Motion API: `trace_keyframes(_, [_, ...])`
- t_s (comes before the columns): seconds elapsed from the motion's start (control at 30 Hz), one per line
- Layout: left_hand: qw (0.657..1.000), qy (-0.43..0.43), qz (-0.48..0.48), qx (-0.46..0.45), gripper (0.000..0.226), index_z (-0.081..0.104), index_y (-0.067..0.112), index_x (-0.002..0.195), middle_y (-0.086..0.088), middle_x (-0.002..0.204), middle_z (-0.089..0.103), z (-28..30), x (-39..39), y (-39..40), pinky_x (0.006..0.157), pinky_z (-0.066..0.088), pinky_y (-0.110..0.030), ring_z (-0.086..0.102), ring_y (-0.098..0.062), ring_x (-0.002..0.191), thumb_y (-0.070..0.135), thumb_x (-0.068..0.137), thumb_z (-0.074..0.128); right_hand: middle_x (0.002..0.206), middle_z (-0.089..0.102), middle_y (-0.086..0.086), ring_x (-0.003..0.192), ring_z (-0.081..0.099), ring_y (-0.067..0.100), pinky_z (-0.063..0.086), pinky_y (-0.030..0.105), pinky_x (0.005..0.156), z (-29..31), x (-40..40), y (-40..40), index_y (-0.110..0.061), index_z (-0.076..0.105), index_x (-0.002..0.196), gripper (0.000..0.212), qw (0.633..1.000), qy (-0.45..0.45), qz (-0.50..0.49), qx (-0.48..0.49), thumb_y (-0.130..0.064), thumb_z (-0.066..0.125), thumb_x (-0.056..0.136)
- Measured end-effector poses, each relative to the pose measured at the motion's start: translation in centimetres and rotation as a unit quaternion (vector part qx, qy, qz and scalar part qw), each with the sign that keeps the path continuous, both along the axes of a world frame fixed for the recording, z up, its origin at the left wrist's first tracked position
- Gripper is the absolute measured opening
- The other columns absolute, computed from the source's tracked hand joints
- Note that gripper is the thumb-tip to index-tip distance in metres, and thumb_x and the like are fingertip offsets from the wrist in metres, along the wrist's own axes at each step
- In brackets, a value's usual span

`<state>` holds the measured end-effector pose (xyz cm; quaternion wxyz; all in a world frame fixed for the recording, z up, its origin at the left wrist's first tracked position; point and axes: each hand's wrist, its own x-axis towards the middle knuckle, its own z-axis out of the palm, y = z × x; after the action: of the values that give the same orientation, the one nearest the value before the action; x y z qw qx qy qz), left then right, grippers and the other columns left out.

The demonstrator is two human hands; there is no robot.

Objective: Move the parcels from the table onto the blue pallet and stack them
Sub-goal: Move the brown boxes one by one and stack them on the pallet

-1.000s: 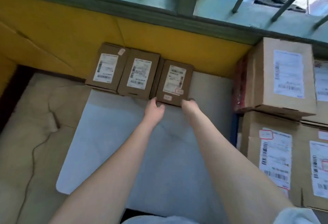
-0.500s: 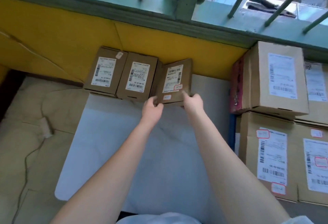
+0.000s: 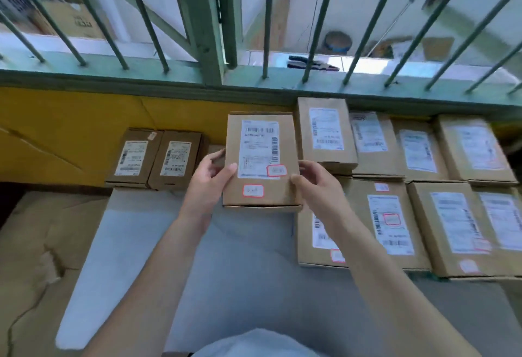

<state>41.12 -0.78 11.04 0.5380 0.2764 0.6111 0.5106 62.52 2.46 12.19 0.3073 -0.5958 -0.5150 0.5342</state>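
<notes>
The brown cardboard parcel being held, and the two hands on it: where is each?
Brown cardboard parcel point(image 3: 261, 158): head view, white label.
Left hand point(image 3: 207, 184): head view, palm.
Right hand point(image 3: 317, 187): head view, back.

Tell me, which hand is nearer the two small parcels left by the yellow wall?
Left. The left hand grips the held parcel on the side facing the two small parcels; the right hand grips its far side.

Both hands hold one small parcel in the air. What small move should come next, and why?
Probably carry the parcel to the right and lower it onto the stacked boxes. The left hand and right hand grip its sides, it is lifted clear, and two small boxes remain by the yellow wall.
</notes>
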Motion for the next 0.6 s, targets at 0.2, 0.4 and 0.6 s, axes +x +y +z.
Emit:
trace_keyframes(0.2, [0.991,0.054,-0.117,-0.039,0.027,0.053,0.015,0.120,-0.002,0.092,0.075,1.4,8.5,-2.8,0.062,0.058,-0.026,0.073,-0.013,0.077,0.019,0.095,0.062,0.094,0.066,-0.021,0.078,0.065,-0.009,0.048,0.012,0.060,0.5,8.6,-1.8,-0.030,0.061,0.115,0.028,0.996,-0.046,-0.076,0.009,-0.027,0.064,0.087])
trace_keyframes(0.4, [0.976,0.099,-0.136,-0.135,0.022,0.054,0.003,0.113,-0.016,0.109,0.066,-1.0,12.9,-4.4,0.072,0.062,-0.037,0.071,-0.023,0.088,0.014,0.095,0.061,0.095,0.068,-0.016,0.087,0.063,0.004,0.053,0.029,0.073,-1.8,12.0,-3.8,-0.033,0.064,0.098,0.015,0.989,-0.128,-0.063,-0.042,-0.026,0.060,0.085])
trace_keyframes(0.6, [0.964,0.160,-0.170,-0.129,0.035,0.058,0.006,0.128,-0.004,0.117,0.068,-2.1,13.8,-3.2,0.088,0.058,-0.040,0.067,-0.020,0.106,0.020,0.096,0.058,0.107,0.062,0.007,0.079,0.051,0.011,0.047,0.034,0.072,-2.6,11.7,-3.8,-0.013,0.046,0.134,0.047,0.978,-0.189,-0.049,-0.075,-0.032,0.051,0.092])
